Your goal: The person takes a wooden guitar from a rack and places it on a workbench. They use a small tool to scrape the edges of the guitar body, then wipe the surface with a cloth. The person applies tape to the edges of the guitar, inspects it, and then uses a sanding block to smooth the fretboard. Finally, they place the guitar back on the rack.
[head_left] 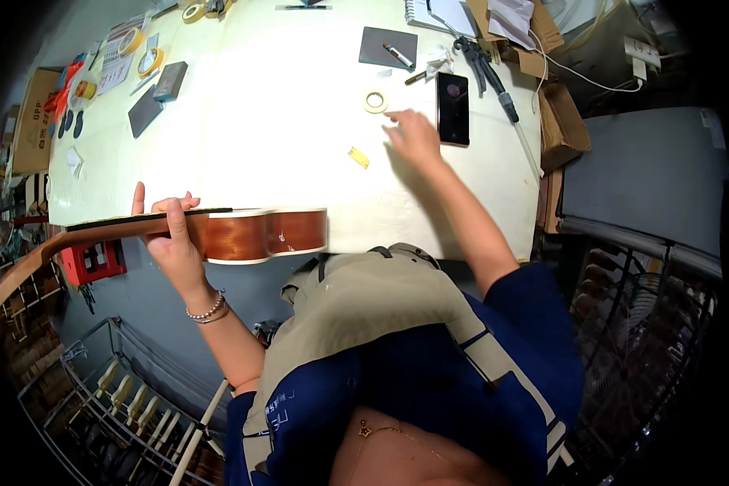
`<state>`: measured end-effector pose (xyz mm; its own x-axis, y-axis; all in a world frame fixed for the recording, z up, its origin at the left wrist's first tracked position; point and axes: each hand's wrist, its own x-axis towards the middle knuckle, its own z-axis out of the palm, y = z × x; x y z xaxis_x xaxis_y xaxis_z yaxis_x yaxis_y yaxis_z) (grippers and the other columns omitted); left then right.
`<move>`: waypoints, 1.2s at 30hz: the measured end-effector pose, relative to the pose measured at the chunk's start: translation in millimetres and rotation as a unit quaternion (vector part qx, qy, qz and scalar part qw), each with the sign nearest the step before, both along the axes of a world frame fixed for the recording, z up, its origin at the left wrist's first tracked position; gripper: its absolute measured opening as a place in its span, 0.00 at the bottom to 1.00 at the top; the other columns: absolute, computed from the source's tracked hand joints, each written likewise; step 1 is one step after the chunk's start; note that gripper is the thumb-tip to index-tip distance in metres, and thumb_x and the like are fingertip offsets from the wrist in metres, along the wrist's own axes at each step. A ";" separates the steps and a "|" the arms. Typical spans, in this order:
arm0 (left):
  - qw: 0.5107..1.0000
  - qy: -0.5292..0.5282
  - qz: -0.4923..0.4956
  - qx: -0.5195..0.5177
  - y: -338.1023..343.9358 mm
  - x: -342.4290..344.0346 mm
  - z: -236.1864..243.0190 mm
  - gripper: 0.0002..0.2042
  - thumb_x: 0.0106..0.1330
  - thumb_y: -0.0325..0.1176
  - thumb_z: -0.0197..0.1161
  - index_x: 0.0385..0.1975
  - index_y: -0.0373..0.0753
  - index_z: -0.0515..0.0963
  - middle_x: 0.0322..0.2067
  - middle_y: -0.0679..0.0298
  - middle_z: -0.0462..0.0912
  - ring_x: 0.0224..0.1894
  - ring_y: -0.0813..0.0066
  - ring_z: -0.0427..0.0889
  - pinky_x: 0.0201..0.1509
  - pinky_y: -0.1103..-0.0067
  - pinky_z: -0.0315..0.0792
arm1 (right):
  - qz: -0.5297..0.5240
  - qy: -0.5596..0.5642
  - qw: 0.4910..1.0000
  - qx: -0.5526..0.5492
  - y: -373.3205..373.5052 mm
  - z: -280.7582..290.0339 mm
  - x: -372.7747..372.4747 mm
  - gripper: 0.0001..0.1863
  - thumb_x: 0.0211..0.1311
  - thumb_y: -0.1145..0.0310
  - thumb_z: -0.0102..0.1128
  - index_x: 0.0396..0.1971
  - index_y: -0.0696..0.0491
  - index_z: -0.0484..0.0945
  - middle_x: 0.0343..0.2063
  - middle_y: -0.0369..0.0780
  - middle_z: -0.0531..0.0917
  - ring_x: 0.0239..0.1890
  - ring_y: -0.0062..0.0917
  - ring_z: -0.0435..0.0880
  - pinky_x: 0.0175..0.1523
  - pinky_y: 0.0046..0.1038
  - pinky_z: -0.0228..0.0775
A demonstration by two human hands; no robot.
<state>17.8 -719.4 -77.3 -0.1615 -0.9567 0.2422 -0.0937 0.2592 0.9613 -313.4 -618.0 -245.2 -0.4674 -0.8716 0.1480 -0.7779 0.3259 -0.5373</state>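
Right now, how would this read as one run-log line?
left hand: holding small guitar by neck | right hand: near tape roll | black phone: on table, right of that hand

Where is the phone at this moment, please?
In the head view, the phone lies toward the right side of the white table, just right of the right hand and left of the black tool with the long rod.
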 end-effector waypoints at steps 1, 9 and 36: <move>0.998 -0.047 0.022 -0.030 -3.0 -1.8 -1.0 0.25 0.65 0.31 0.53 0.57 0.27 0.52 0.26 0.64 0.78 0.35 0.80 0.74 0.55 0.77 0.63 | -0.022 0.015 1.000 0.014 -19.7 -0.3 -19.4 0.14 0.49 0.63 0.60 0.37 0.47 0.79 0.31 0.39 0.78 0.38 0.34 0.75 0.45 0.33 0.66; 0.997 -0.063 0.026 -0.027 -14.5 3.5 -4.2 0.24 0.67 0.32 0.49 0.56 0.25 0.50 0.25 0.64 0.76 0.32 0.79 0.75 0.51 0.78 0.65 | -0.253 0.126 0.959 0.023 -135.9 -32.2 -88.4 0.14 0.48 0.54 0.63 0.33 0.46 0.80 0.39 0.37 0.76 0.45 0.32 0.69 0.49 0.37 0.57; 0.982 0.017 -0.141 0.123 -59.9 -17.9 -41.4 0.27 0.63 0.34 0.55 0.55 0.27 0.52 0.27 0.62 0.70 0.29 0.76 0.75 0.38 0.74 0.76 | 0.213 -0.398 0.892 -0.020 -2.0 152.6 139.8 0.12 0.57 0.69 0.54 0.41 0.55 0.75 0.23 0.36 0.79 0.22 0.16 0.72 0.31 0.18 0.65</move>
